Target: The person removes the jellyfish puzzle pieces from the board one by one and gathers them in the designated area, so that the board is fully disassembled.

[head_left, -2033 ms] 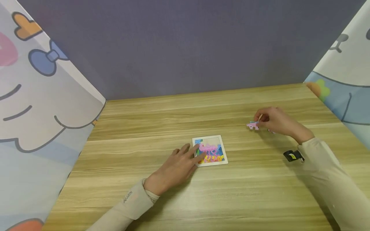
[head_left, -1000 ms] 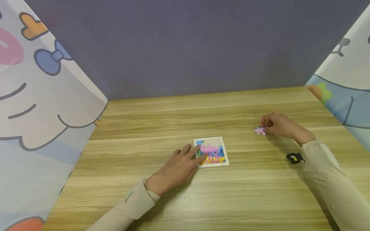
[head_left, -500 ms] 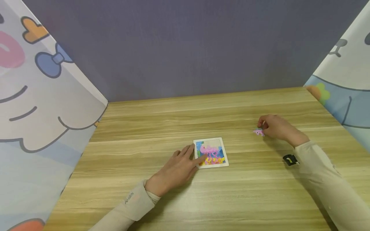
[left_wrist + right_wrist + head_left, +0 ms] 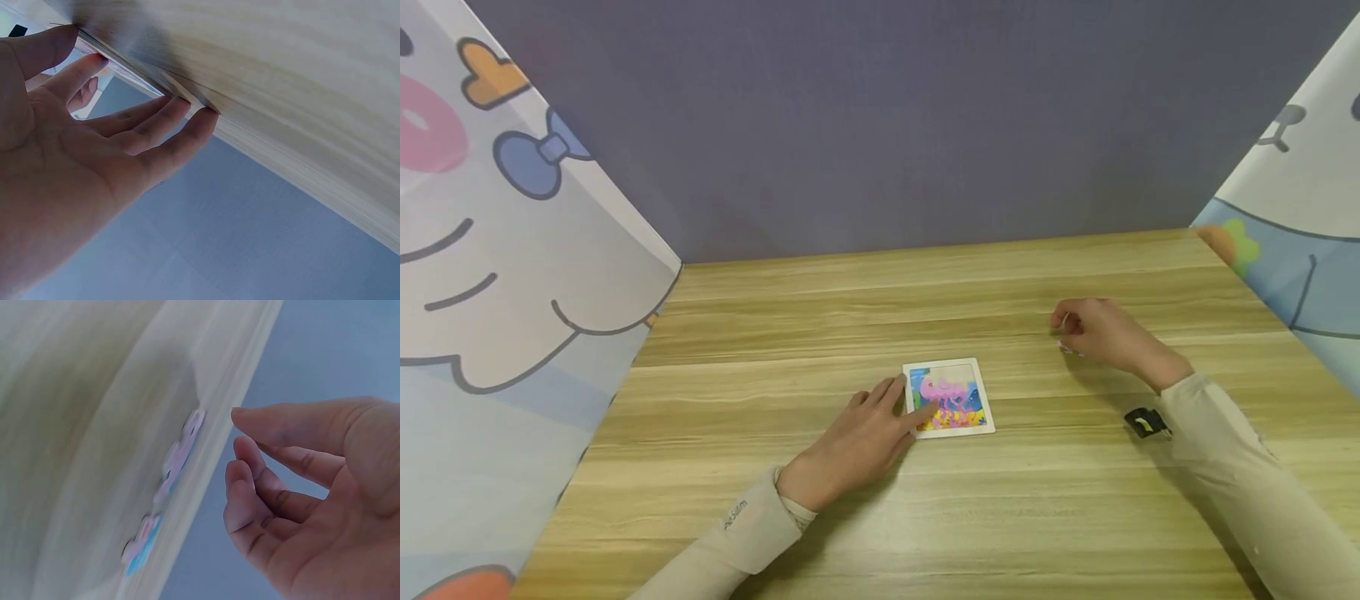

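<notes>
My left hand (image 4: 856,450) lies at the left side of a small white-framed jigsaw board (image 4: 957,372). Its fingers extend, with one across the pink, blue and yellow picture and others at the rim; the upper part of the tray shows pale backing. My right hand (image 4: 1101,333) hovers over the table, thumb and fingers loosely bent, nothing between them. Below it lies a pink puzzle piece (image 4: 1067,347), mostly covered in the head view. In the right wrist view, one pink-and-blue puzzle piece (image 4: 180,453) and another puzzle piece (image 4: 142,542) lie on the wood, apart from the fingers.
A small black object (image 4: 1145,422) with a yellow-green mark lies by the right sleeve. The wood-grain table (image 4: 820,308) ends at a grey-purple back panel (image 4: 910,125). Cartoon-printed panels (image 4: 572,275) stand at both sides.
My right hand lowered the pink piece to the table, let it go, and shifted slightly left above it. My left hand stayed at the board, with one finger drawn back off the picture.
</notes>
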Demonstrator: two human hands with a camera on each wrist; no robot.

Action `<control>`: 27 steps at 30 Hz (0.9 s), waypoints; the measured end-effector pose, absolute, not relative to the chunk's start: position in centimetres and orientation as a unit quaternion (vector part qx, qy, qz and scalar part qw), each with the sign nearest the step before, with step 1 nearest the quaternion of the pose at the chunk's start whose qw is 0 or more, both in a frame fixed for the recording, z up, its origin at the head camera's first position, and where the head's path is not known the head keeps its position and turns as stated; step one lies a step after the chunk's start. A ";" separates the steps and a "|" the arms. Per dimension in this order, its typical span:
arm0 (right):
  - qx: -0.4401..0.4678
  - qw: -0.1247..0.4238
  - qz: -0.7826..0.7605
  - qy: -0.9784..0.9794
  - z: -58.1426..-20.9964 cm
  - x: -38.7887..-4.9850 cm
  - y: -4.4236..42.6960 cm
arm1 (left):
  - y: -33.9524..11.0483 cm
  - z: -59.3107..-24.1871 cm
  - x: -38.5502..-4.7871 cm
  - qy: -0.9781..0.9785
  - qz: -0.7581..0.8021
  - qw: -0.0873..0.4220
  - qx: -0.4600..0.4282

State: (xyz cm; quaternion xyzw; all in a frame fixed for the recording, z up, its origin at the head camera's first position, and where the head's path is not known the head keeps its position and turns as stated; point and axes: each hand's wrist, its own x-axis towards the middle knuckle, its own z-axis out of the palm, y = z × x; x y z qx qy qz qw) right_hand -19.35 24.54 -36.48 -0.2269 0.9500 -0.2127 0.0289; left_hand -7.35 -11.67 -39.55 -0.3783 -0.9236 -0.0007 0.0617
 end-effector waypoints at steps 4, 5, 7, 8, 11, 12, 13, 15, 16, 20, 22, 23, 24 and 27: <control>-0.239 0.020 -0.216 0.947 -36.4 -19.1 23.5 | -11.6 -39.6 -7.5 -0.923 0.000 0.070 -0.380; -0.243 0.020 -0.216 0.945 -36.4 -19.1 23.2 | -11.6 -39.6 -7.5 -0.922 0.002 0.072 -0.380; -0.251 0.022 -0.216 0.943 -36.4 -18.9 22.5 | -11.5 -39.6 -7.5 -0.922 0.005 0.071 -0.381; -0.255 0.022 -0.216 0.942 -36.4 -18.9 22.1 | -11.4 -39.6 -7.5 -0.922 0.007 0.070 -0.381; -0.268 0.018 -0.216 0.939 -36.1 -18.7 20.6 | -11.4 -39.7 -7.5 -0.923 0.008 0.067 -0.379; -0.273 0.017 -0.216 0.937 -36.0 -18.6 20.1 | -11.4 -39.6 -7.5 -0.924 0.008 0.065 -0.377; -0.278 0.016 -0.218 0.936 -35.9 -18.6 19.5 | -11.4 -39.6 -7.5 -0.924 0.007 0.064 -0.376; -0.288 0.017 -0.221 0.932 -35.6 -18.5 18.4 | -11.4 -39.6 -7.4 -0.925 0.008 0.061 -0.374; -0.293 0.018 -0.224 0.929 -35.5 -18.4 17.9 | -11.5 -39.6 -7.4 -0.926 0.010 0.060 -0.373; -0.312 0.025 -0.233 0.921 -35.3 -18.2 16.0 | -11.5 -39.5 -7.4 -0.929 0.018 0.047 -0.367; -0.318 0.029 -0.236 0.918 -35.4 -18.1 15.1 | -11.4 -39.5 -7.4 -0.930 0.021 0.043 -0.365; -0.321 0.032 -0.238 0.916 -35.4 -18.1 14.7 | -11.4 -39.5 -7.4 -0.930 0.022 0.041 -0.364; -0.324 0.035 -0.238 0.915 -35.5 -18.1 14.3 | -11.4 -39.4 -7.4 -0.931 0.024 0.040 -0.363; -0.332 0.047 -0.235 0.912 -35.9 -18.1 13.2 | -11.4 -39.5 -7.5 -0.929 0.022 0.044 -0.366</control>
